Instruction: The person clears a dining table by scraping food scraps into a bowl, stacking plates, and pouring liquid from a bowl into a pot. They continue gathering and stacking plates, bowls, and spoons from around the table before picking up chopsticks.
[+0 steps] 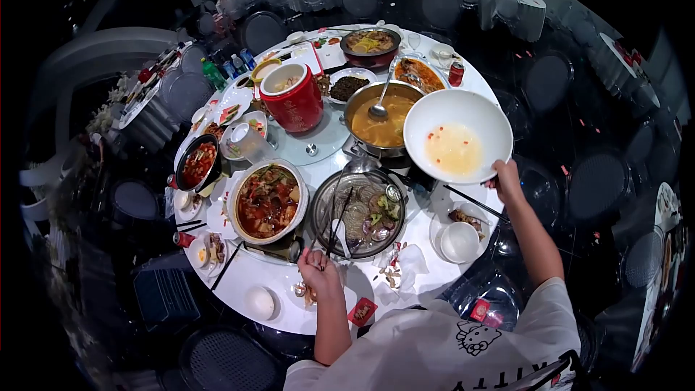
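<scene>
My right hand [508, 179] grips the lower right rim of a large white bowl [458, 136], which is tilted and holds some pale liquid with red bits. It hangs beside a metal pot [384, 117] of yellow soup with a ladle [379, 110] in it. My left hand [317, 268] is closed near the table's front edge, at the lower ends of dark chopsticks [338, 221] that reach over a round metal pan [358, 211]; exactly what it holds is too small to tell. Left of the pan is a white-rimmed pot of red stew [268, 201].
A red bucket [293, 98] stands on the glass turntable [318, 146]. Around the white table [297, 315] are a black bowl [197, 163], a small white bowl [460, 242], a red can [456, 74] and crumpled tissue [411, 264]. Dark chairs [228, 362] surround it.
</scene>
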A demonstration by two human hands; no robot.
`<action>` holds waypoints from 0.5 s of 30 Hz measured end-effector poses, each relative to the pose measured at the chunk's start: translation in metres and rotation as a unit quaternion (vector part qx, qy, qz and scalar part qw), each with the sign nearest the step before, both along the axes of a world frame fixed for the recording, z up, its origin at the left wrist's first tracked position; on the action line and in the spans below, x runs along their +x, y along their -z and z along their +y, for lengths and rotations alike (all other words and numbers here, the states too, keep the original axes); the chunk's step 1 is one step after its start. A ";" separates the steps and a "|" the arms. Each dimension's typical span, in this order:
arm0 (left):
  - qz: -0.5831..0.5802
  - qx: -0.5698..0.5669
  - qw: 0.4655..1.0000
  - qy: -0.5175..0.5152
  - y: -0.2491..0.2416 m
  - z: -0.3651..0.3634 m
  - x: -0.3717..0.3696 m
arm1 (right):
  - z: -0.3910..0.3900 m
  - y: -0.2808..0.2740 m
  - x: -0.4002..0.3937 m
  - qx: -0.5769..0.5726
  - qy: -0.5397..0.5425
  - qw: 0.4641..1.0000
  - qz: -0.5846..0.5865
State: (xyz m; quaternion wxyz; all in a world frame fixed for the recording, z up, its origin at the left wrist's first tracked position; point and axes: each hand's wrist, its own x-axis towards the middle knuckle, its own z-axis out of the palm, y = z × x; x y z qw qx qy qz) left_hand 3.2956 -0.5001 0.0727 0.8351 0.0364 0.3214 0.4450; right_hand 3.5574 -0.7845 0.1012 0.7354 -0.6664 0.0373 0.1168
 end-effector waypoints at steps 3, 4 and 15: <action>-0.031 -0.006 0.999 -0.011 0.007 0.003 -0.014 | 0.019 -0.015 0.034 -0.022 0.027 0.999 -0.036; -0.015 0.003 1.000 -0.018 0.008 0.003 -0.018 | 0.024 -0.019 0.045 -0.042 0.022 0.998 -0.030; 0.036 0.018 0.998 -0.055 0.026 0.010 -0.044 | 0.077 -0.035 0.120 -0.226 0.060 0.961 -0.149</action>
